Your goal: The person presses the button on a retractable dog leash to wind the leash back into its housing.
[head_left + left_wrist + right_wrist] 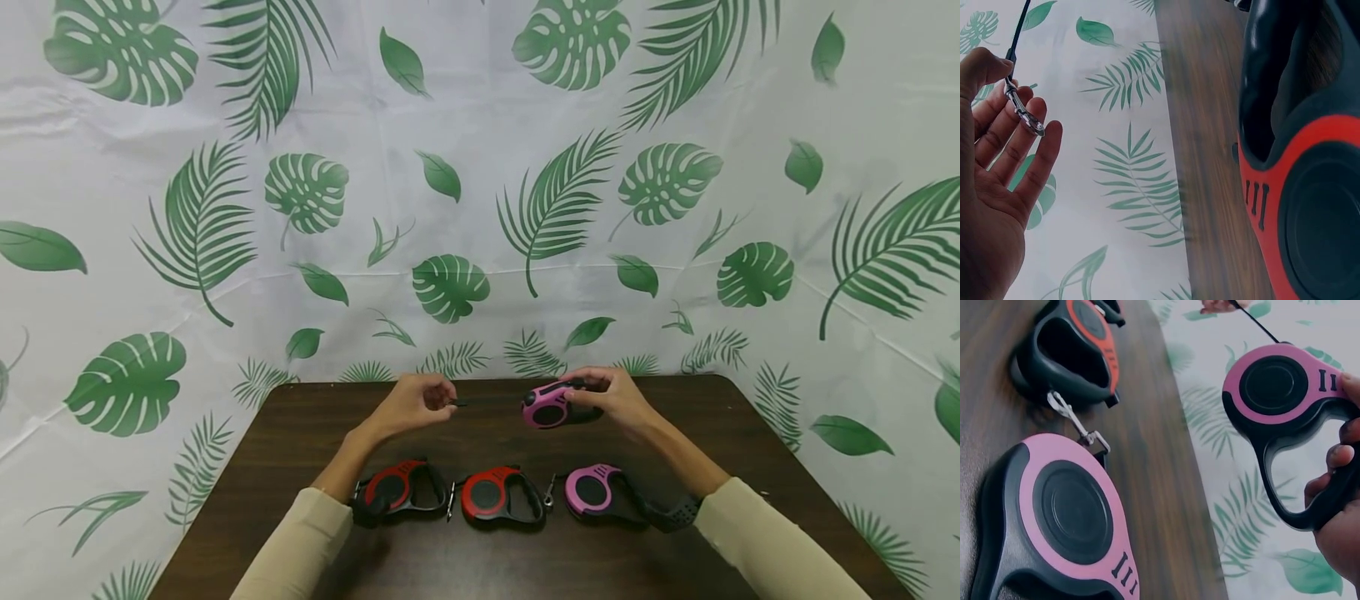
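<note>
My right hand (pixel 621 402) grips the black handle of a pink and black retractable dog leash (pixel 546 408), held up above the far part of the table. A thin dark cord (pixel 1017 32) stretches from its case across to my left hand (pixel 415 403). In the left wrist view, the thumb pinches the cord's end against the fingers, by the silver metal clip (pixel 1025 115), which lies along the spread fingers. Below the hands, a red leash (pixel 390 488), another red leash (pixel 483 495) and a second pink leash (pixel 588 488) lie in a row.
The dark brown wooden table (pixel 300 417) has its far edge just behind my hands. A white cloth (pixel 480 217) printed with green leaves hangs behind it. Metal clips, such as this one (pixel 548 493), lie between the leashes on the table.
</note>
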A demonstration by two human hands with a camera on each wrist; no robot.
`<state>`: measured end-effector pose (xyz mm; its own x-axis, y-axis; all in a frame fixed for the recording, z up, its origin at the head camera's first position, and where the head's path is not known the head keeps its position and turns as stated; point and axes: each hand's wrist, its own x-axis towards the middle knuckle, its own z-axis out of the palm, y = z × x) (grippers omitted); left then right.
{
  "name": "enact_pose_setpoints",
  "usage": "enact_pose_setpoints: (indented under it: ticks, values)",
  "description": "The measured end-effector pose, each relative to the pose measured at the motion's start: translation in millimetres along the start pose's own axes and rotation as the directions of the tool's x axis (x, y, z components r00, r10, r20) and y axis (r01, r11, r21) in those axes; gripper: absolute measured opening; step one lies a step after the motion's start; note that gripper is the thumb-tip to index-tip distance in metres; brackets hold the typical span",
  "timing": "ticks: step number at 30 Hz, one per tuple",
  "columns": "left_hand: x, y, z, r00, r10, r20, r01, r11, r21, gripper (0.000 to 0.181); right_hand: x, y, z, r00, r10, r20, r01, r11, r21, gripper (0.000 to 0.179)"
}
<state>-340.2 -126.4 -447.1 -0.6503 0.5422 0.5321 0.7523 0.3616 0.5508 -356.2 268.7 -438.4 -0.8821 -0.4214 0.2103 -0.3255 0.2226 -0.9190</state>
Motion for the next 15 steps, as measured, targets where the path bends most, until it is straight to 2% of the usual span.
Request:
enact_pose_setpoints:
  ticks: [9, 15]
  values:
    - [6.8, 0.0, 10.6, 0.999, 0.035, 0.005, -0.035, 0.998, -0.047, 0.014, 3.5, -1, 9, 1.0, -0.008, 0.022, 0.007, 0.999, 0.036, 0.033]
    - [12.1, 2.7, 18.7, 1.0, 0.028, -0.001, -0.028, 0.998, -0.063, 0.013, 4.8, 0, 13, 1.0, 0.011, 0.018, -0.011, 0.999, 0.04, 0.033]
